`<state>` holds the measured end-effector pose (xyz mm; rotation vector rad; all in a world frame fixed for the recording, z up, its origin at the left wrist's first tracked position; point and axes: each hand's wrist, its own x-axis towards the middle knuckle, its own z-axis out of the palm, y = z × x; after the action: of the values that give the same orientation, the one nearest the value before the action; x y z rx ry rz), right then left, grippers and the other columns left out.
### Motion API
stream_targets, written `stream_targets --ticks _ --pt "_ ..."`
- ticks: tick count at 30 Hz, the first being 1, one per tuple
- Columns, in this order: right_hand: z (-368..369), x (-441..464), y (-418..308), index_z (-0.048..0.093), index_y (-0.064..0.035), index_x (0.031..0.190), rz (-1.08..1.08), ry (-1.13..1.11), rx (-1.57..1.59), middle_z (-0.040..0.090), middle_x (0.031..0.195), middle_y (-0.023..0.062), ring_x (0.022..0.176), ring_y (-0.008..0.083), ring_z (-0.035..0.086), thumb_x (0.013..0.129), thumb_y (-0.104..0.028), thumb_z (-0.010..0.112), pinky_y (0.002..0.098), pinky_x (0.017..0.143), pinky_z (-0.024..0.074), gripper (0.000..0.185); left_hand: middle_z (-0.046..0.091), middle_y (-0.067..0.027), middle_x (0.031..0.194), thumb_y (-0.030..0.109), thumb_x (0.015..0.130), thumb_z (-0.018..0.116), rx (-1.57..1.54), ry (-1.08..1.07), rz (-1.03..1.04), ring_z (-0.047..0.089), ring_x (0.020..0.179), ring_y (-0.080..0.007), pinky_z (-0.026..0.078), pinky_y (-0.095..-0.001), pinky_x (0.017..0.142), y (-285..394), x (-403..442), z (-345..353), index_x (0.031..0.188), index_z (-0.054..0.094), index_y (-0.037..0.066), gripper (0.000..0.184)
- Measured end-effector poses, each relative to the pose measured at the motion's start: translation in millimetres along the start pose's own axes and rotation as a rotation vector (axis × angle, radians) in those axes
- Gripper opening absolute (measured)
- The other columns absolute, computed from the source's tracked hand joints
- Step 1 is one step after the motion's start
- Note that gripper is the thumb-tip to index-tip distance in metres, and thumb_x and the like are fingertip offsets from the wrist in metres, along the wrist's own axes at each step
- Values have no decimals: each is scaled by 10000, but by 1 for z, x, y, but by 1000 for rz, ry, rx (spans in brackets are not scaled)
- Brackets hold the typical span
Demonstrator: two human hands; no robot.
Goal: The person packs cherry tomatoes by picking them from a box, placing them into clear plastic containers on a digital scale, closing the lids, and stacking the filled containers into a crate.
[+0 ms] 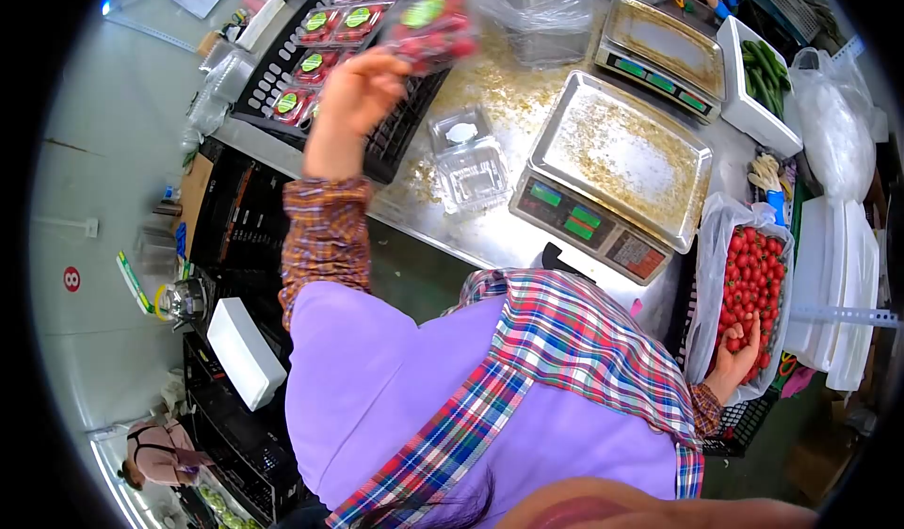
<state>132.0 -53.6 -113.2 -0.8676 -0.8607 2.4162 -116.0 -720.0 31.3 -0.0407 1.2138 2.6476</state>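
My left hand (pixel 363 96) holds a clear plastic clamshell of red cherry tomatoes (pixel 435 32) with a green label, blurred by motion. It is raised at the edge of a black crate (pixel 384 141), where several similar labelled packs (pixel 315 66) sit in rows. On the right, my right hand (pixel 739 355) reaches into cherry tomatoes (pixel 753 270) in a crate lined with a white plastic bag (pixel 706 275). Its fingers curl round at least one tomato; how many it holds is hidden. An empty open clamshell (pixel 471 167) lies on the metal table (pixel 414 200) between my hands.
Two scales (pixel 617 171) with dirt-flecked trays stand on the table. Behind are stacked clear containers (pixel 541 11) and a white foam box of green vegetables (pixel 765 72). A glove (pixel 767 176) lies near the tomato crate. Other people are at the top right and lower left.
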Motion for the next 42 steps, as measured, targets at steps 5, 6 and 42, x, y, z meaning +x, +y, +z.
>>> stream_targets --ticks 5,6,42 --pt "0 -2 1 504 -24 1224 -5 -8 7 568 982 40 603 100 416 953 -140 485 213 504 381 295 637 -181 817 -4 833 511 191 432 251 525 556 -115 477 -256 523 99 -10 -76 932 513 -67 118" --pt "4 -5 2 503 -18 1221 -22 0 -3 571 981 39 597 103 420 953 -132 481 216 504 384 291 633 -188 814 -2 840 500 198 536 266 533 563 -138 492 -269 529 113 -4 -98 945 507 -77 129" --pt "-4 -1 6 505 -2 1240 -69 32 -87 557 1043 54 645 97 407 940 -120 513 220 546 373 323 641 -131 874 275 738 718 2022 -272 417 612 850 -298 504 -389 734 -188 -43 -18 882 646 45 281"
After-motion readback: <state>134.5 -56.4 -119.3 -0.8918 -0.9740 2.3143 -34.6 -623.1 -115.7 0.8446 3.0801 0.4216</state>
